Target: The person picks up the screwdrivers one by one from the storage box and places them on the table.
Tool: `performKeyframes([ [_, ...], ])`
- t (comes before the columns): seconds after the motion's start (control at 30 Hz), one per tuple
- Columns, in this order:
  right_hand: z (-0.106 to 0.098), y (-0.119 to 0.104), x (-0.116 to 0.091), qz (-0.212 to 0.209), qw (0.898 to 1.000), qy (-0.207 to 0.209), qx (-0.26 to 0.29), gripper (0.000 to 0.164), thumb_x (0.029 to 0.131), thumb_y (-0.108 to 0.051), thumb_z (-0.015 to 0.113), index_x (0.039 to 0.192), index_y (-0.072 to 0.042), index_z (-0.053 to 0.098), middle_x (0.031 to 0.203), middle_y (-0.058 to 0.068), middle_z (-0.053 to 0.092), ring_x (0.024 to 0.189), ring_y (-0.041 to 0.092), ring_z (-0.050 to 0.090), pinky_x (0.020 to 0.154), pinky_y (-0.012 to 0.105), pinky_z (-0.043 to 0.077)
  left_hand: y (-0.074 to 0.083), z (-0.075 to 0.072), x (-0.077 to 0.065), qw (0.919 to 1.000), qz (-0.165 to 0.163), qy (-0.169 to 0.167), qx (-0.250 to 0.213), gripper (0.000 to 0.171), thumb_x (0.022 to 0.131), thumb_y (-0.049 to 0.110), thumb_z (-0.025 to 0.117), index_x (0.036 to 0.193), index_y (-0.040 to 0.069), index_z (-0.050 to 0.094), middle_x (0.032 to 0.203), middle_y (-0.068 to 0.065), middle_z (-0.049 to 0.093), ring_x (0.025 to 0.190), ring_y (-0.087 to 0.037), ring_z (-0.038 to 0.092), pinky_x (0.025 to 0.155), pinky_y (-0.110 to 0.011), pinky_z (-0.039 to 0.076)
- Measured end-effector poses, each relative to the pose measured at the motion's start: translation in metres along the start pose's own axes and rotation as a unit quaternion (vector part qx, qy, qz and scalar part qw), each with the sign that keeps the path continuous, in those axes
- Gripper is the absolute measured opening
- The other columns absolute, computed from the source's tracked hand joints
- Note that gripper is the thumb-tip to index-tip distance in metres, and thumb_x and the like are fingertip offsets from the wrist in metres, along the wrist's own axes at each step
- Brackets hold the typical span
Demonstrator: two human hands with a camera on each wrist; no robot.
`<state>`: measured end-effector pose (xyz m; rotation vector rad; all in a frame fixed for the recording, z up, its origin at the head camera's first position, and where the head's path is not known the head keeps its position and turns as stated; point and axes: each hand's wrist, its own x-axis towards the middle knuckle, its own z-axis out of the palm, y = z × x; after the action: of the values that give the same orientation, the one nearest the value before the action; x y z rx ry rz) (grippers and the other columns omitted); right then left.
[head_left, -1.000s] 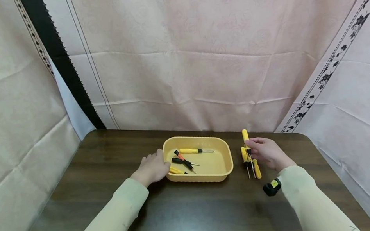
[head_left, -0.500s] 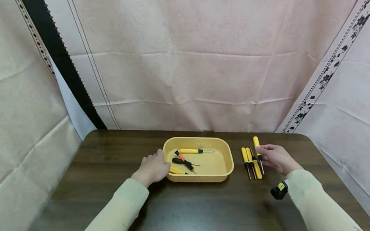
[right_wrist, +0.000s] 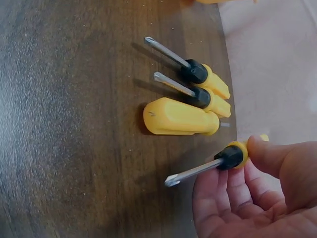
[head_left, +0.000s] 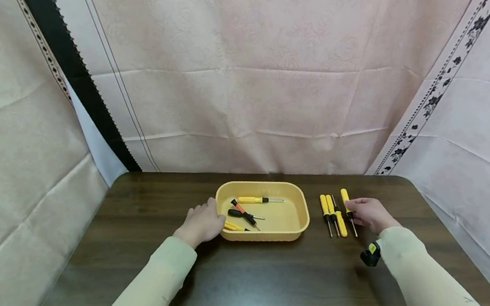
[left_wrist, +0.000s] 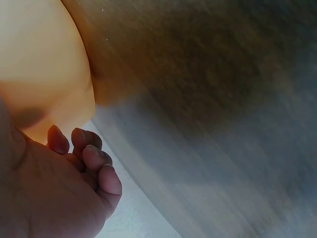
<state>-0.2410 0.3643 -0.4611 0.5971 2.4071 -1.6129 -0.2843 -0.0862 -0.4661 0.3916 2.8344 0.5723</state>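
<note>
My right hand (head_left: 370, 214) pinches a yellow-handled screwdriver (right_wrist: 233, 156) between thumb and fingers, its crosshead tip pointing toward me. Left of it, three more yellow screwdrivers lie side by side on the table: the first (head_left: 324, 204) and second (head_left: 330, 204) have handles away from me, while the third (head_left: 342, 225) is turned the other way. At the yellow tray (head_left: 263, 236), my left hand (head_left: 200, 223) holds the left rim, with curled fingers (left_wrist: 96, 157) beside its wall; the thumb is hidden in the left wrist view.
Inside the tray are a yellow screwdriver (head_left: 250, 200), a black-and-orange one (head_left: 239, 208), a black-handled one (head_left: 234, 212) and another yellow handle (head_left: 233, 226). A pale cloth (head_left: 237, 96) hangs behind the brown table (head_left: 236, 290). A black device (head_left: 370, 254) is on the right wrist.
The right hand has carried its screwdriver right and down, from above the row to the row's right side. The left hand and tray stay put.
</note>
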Motion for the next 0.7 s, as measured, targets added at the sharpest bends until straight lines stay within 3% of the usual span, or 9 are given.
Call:
performKeyframes([
  [0.1,0.001,0.001,0.001,0.001,1.0,0.004,-0.006,0.047,0.099,-0.024,0.055,0.13,0.011,0.05,0.131,0.021,0.048,0.114,0.031,0.048,0.088,0.039,0.049,0.0,0.0,0.0,1.0,0.002,-0.001,-0.001,0.063,0.098,0.038,0.041,0.145,-0.002,0.029,0.127,-0.013,0.053,0.102,-0.026,0.049,0.097,-0.047,0.03],
  [0.4,0.005,0.005,0.006,0.004,0.999,0.024,-0.035,0.04,0.096,-0.022,0.06,0.119,0.011,0.058,0.112,0.014,0.055,0.087,0.019,0.057,0.073,0.031,0.053,0.0,-0.001,-0.001,1.0,0.001,-0.003,0.0,0.061,0.098,0.037,0.042,0.144,-0.002,0.031,0.125,-0.012,0.054,0.1,-0.026,0.049,0.097,-0.047,0.031],
  [0.7,0.008,0.006,0.015,0.024,0.997,0.047,-0.059,0.038,0.095,-0.025,0.062,0.116,0.007,0.062,0.111,0.015,0.057,0.084,0.02,0.057,0.07,0.03,0.052,0.0,-0.001,0.0,1.0,-0.005,-0.005,-0.005,0.063,0.099,0.037,0.041,0.146,-0.001,0.028,0.129,-0.012,0.053,0.105,-0.027,0.049,0.099,-0.048,0.029],
])
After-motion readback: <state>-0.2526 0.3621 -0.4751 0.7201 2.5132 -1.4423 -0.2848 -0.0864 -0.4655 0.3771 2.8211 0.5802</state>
